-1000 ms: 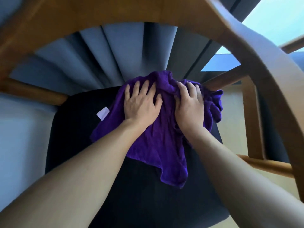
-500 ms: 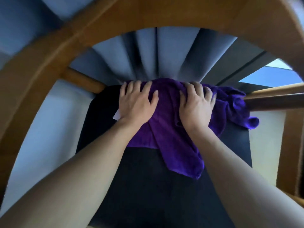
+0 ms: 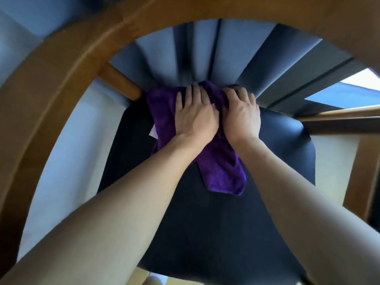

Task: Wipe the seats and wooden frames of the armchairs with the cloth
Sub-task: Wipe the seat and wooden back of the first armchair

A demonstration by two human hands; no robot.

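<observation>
Head view: left fingers (image 3: 191, 93) lying nearly straight, spread flat, pressing on purple cloth (image 3: 220, 171); right fingers (image 3: 240, 94) slightly bent, also pressing down on it, not clenching. Left hand (image 3: 195, 120) and right hand (image 3: 241, 118) resting side by side, thumbs almost touching, at rear of dark seat (image 3: 205, 223), just in front of grey padded backrest (image 3: 226, 54). Cloth lying crumpled under both palms, one tail trailing toward seat middle; white tag (image 3: 153, 132) peeking out at its left edge. Curved wooden frame (image 3: 61, 64) arching around seat.
</observation>
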